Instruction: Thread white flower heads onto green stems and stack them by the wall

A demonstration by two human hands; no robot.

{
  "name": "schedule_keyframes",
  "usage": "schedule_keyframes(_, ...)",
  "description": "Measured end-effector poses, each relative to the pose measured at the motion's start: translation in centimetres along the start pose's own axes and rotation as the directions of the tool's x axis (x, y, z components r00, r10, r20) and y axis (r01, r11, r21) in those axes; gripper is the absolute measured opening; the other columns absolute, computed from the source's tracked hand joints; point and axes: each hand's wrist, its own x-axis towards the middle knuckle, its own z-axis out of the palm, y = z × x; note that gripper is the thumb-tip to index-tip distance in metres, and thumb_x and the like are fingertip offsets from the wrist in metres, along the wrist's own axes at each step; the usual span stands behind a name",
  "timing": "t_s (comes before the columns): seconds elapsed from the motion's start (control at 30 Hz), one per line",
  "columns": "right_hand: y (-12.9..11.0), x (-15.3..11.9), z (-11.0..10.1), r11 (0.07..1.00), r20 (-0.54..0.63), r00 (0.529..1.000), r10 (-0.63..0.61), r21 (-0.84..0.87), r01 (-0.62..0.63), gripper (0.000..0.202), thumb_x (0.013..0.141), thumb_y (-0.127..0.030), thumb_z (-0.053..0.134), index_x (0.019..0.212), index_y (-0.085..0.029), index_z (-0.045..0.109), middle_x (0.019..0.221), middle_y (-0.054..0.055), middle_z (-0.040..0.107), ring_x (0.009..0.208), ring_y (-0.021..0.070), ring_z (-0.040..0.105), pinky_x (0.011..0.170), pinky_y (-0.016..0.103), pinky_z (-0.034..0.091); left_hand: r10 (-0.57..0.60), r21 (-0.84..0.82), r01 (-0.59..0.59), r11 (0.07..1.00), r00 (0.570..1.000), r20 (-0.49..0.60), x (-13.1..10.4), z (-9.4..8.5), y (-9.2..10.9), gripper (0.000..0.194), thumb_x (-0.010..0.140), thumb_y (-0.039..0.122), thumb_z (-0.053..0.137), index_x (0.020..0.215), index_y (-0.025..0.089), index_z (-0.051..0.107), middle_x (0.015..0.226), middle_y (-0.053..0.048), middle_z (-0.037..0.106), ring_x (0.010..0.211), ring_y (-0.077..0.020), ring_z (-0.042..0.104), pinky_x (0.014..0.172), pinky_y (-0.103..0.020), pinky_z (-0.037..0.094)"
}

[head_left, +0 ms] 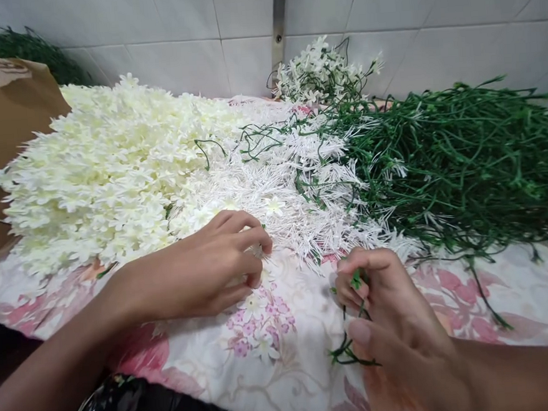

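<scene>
My left hand (pixel 212 260) reaches over the flowered cloth at the near edge of the white pieces, its fingers curled and apart; whether something small lies under the fingertips is hidden. My right hand (pixel 394 310) is closed on a green stem (pixel 347 350), whose branched end hangs below the fingers. Cream-white flower heads (pixel 98 174) form a big heap at the left. Thin white stamen pieces (pixel 273 187) are spread in the middle. A large tangle of green stems (pixel 468 160) lies at the right.
A cardboard box (pixel 10 124) stands at the far left. Finished-looking white flower sprays (pixel 321 74) lie by the tiled wall (pixel 359 12). Black plastic (pixel 138 409) shows below the edge of the patterned cloth (pixel 291 386).
</scene>
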Motion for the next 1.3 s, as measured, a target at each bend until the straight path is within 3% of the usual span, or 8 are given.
schedule_keyframes(0.13,0.09,-0.01,0.08,0.999,0.009,0.999,0.038,0.014,-0.038,0.018,0.097,-0.039,0.049,0.113,-0.038,0.042,0.088,-0.001,0.034,0.073,0.0149,0.035,0.057,0.023,0.04,0.007,-0.039,-0.007,0.999,1.0,-0.018,-0.08,-0.3,-0.01,0.009,0.089,0.021,0.056,0.082,0.021,0.06,0.109,-0.003,0.059,0.112,-0.0259,0.043,0.092,-0.038,0.035)
schedule_keyframes(0.27,-0.01,-0.15,0.05,0.997,0.005,0.998,0.068,0.02,-0.068,0.018,0.097,-0.033,0.05,0.112,-0.036,0.042,0.088,-0.002,0.033,0.065,0.0118,0.032,0.048,0.02,0.034,0.01,-0.095,-0.022,0.995,0.993,-0.121,-0.2,-0.32,-0.08,0.008,0.093,0.018,0.05,0.088,0.021,0.055,0.11,-0.005,0.058,0.111,-0.0238,0.044,0.091,-0.035,0.037)
schedule_keyframes(0.43,-0.25,0.1,0.07,0.997,-0.008,0.997,0.08,0.021,-0.08,0.015,0.096,-0.028,0.051,0.108,-0.033,0.043,0.088,-0.002,0.035,0.06,0.0096,0.033,0.043,0.019,0.032,-0.093,-0.221,0.053,0.974,0.98,-0.175,-0.37,-0.08,0.09,0.011,0.094,0.013,0.043,0.09,0.02,0.05,0.089,-0.002,0.059,0.079,-0.015,0.054,0.068,-0.026,0.043)
schedule_keyframes(0.6,-0.01,0.18,-0.09,0.997,-0.006,0.997,0.083,0.006,-0.083,0.011,0.096,-0.032,0.052,0.105,-0.031,0.046,0.087,-0.001,0.036,0.059,0.01,0.034,0.041,0.02,0.032,-0.083,-0.207,0.023,0.978,0.954,-0.288,-0.28,-0.15,0.28,0.029,0.097,0.015,0.043,0.122,0.023,0.055,0.102,-0.005,0.064,0.088,-0.0148,0.061,0.075,-0.024,0.045)
schedule_keyframes(0.77,0.12,0.2,-0.27,0.995,-0.004,0.996,0.087,0.045,-0.087,0.008,0.097,-0.033,0.051,0.101,-0.029,0.045,0.084,-0.003,0.034,0.058,0.0088,0.032,0.045,0.02,0.034,-0.087,-0.17,0.037,0.985,0.951,-0.295,-0.28,-0.51,-0.1,0.019,0.093,0.012,0.049,0.098,0.019,0.066,0.094,-0.003,0.071,0.084,-0.013,0.066,0.072,-0.02,0.046)
schedule_keyframes(1.0,-0.04,0.5,-0.3,0.996,0.008,0.997,0.082,-0.035,-0.082,0.009,0.097,-0.034,0.051,0.098,-0.027,0.047,0.082,-0.002,0.037,0.054,0.0082,0.03,0.043,0.022,0.031,-0.141,-0.221,0.077,0.972,0.947,-0.287,-0.42,-0.54,-0.29,0.008,0.091,0.021,0.058,0.092,0.021,0.066,0.08,0.003,0.074,0.063,-0.01,0.068,0.057,-0.018,0.044)
schedule_keyframes(1.17,0.01,0.66,-0.37,0.988,0.002,1.0,0.0,-0.154,0.0,0.008,0.098,-0.034,0.049,0.097,-0.026,0.047,0.078,-0.002,0.035,0.063,0.0119,0.035,0.05,0.023,0.035,-0.081,-0.228,0.034,0.973,0.976,-0.2,-0.11,-0.46,-0.53,0.016,0.094,0.022,0.054,0.088,0.019,0.069,0.09,-0.004,0.072,0.08,-0.0143,0.067,0.07,-0.021,0.047)
schedule_keyframes(1.3,-0.04,0.68,-0.41,0.977,0.004,1.0,-0.029,-0.211,0.03,0.007,0.098,-0.034,0.048,0.096,-0.027,0.048,0.078,-0.001,0.036,0.068,0.0137,0.038,0.053,0.023,0.038,-0.044,-0.218,0.011,0.976,0.988,-0.149,0.35,-0.25,-0.65,0.02,0.095,0.021,0.051,0.088,0.018,0.07,0.087,-0.006,0.067,0.081,-0.0149,0.063,0.071,-0.022,0.044)
